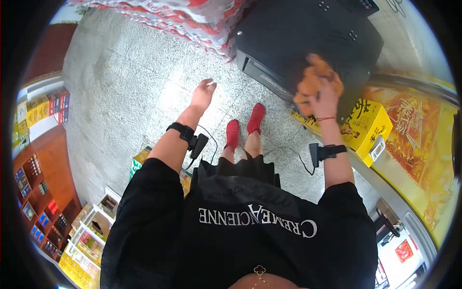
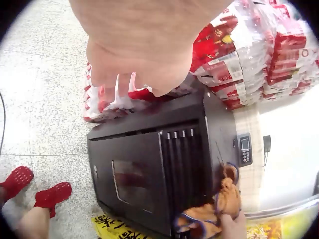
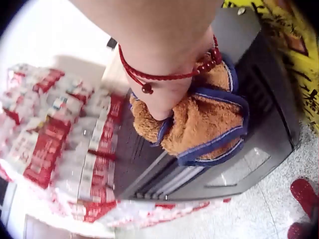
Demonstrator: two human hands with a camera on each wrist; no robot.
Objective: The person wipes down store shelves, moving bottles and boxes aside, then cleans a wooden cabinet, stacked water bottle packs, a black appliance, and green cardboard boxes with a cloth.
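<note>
My right hand (image 1: 327,102) grips a bunched orange-brown cloth (image 3: 204,124) with blue edging, over the top of a black box-shaped cabinet (image 1: 279,36). Part of the cloth spreads out beyond the fingers in the right wrist view, and my wrist there hides some of it. The cabinet's front, with a windowed door (image 2: 130,181) and slotted vents, shows in the left wrist view. My left hand (image 1: 202,95) hangs in the air above the floor, its fingers loosely bent around nothing.
Stacked red-and-white plastic-wrapped packs (image 1: 207,24) stand against the cabinet's side. A yellow carton (image 1: 365,125) is close to its other side. A small keypad device (image 2: 244,150) lies behind the cabinet. My feet in red shoes (image 1: 232,134) are on the speckled floor. Shelves (image 1: 43,197) line the left.
</note>
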